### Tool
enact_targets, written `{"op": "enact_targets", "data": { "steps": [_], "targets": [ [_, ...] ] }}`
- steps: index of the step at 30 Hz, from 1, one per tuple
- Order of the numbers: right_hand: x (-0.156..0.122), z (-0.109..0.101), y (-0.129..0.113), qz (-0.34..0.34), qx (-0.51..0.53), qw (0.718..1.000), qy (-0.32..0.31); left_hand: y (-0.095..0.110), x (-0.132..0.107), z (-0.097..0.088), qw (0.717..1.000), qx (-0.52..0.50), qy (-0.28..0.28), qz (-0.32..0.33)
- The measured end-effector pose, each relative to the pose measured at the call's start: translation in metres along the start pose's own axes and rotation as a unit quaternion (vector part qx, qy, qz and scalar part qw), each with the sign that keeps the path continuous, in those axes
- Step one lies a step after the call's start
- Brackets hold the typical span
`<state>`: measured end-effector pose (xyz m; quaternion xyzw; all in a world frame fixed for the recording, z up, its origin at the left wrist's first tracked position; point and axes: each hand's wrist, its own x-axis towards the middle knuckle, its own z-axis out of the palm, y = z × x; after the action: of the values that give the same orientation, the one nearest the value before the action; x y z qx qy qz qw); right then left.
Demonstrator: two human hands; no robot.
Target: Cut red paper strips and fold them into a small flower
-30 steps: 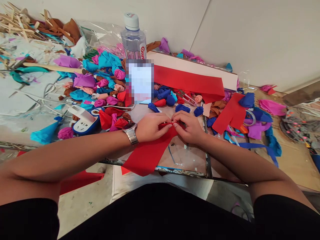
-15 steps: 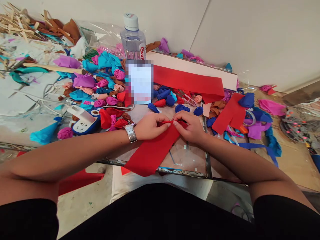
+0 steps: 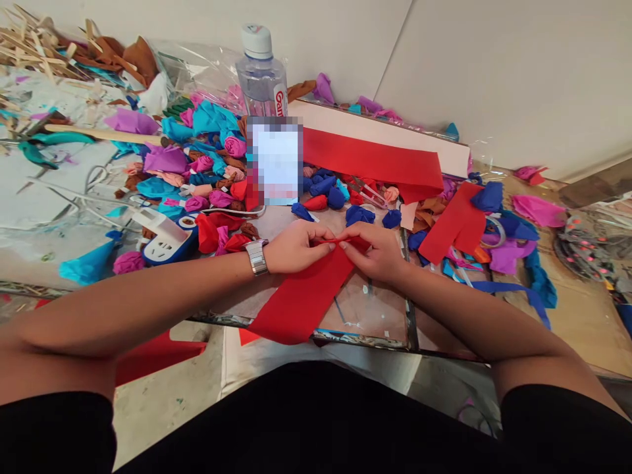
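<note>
Both forearms are stretched forward from the lower corners of the view and brought together over the near middle of the table [image 3: 375, 313]. The left hand [image 3: 295, 248], with a metal wristwatch [image 3: 257, 257] on its wrist, is held palm down; the right hand [image 3: 379, 255] is set just beside it, knuckles up. The far end of a red fabric strip [image 3: 301, 299] is pinched between the fingers [image 3: 323, 235] of both hands, where it is bunched into a narrow fold. The rest of the strip is laid flat towards the person and hangs over the table's near edge.

On the label of a clear water bottle [image 3: 261, 72] behind the hands, red letters "Ga" can be read; the rest is turned away.

The glass-topped table is littered with rolled fabric buds [image 3: 217, 197] in pink, blue, teal and red, a white and blue power strip [image 3: 165, 240] and teal pliers [image 3: 52, 139]. It is backed by a plain white wall [image 3: 494, 66].
</note>
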<state>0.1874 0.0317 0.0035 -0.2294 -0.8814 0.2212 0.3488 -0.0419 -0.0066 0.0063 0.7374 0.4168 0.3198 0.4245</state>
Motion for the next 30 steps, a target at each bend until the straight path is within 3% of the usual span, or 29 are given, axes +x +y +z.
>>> {"op": "enact_targets", "data": {
  "steps": [9,17,30],
  "targets": [
    [0.0014,-0.0012,0.0016,-0.02,0.003,1.0,0.018,0.0018,0.0012,-0.0045,1.0,0.024,0.005,0.014],
    [0.0019,-0.0024,-0.0016,-0.036,0.008,0.999,0.019,0.0003,0.003,-0.0058,1.0,0.008,0.007,-0.014],
    [0.0021,-0.0017,-0.0011,-0.057,0.005,0.998,0.025,0.0061,0.0019,-0.0056,0.993,-0.098,-0.009,-0.057]
  ]
}}
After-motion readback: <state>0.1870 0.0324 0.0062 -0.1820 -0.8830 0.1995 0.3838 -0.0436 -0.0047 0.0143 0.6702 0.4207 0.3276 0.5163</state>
